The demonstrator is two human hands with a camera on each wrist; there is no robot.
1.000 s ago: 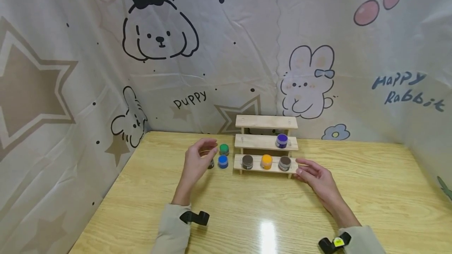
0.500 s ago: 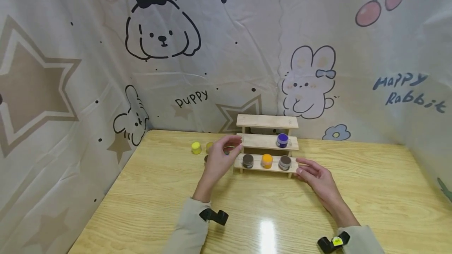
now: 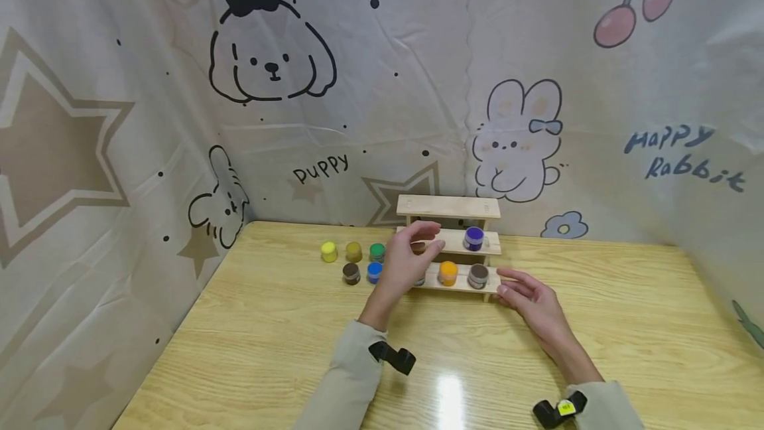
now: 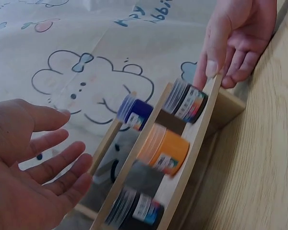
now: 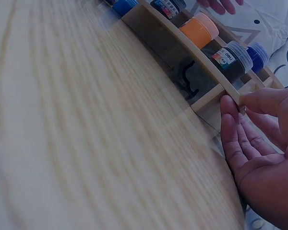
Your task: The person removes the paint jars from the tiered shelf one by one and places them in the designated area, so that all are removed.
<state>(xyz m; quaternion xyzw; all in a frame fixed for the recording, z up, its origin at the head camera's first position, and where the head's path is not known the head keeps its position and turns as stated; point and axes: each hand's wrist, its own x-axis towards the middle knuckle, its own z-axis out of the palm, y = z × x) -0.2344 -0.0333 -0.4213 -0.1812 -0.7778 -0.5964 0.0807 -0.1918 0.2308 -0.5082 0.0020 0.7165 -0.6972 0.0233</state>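
Note:
A three-tier wooden display stand point(image 3: 449, 206) stands at the back of the table. Its lowest step bears an orange paint jar point(image 3: 447, 273), a dark paint jar point(image 3: 478, 276) at the right, and another dark jar point(image 4: 135, 208) mostly hidden by my left hand in the head view. On the middle step sits a purple paint jar point(image 3: 474, 238). My left hand point(image 3: 407, 261) hovers before the left part of the stand, fingers spread and holding nothing in the left wrist view. With thumb and fingers, my right hand point(image 3: 535, 307) pinches the lowest step's right end.
Left of the stand, on the wooden table point(image 3: 251, 350), are yellow point(image 3: 329, 252), olive-yellow point(image 3: 353, 251), green point(image 3: 377, 252), dark point(image 3: 351, 274) and blue point(image 3: 374, 273) jars. A printed curtain point(image 3: 388, 111) hangs behind and at the left.
My left hand has moved right from the loose jars to the stand, uncovering the yellow, olive-yellow and dark jars. The right hand keeps its place at the stand's end.

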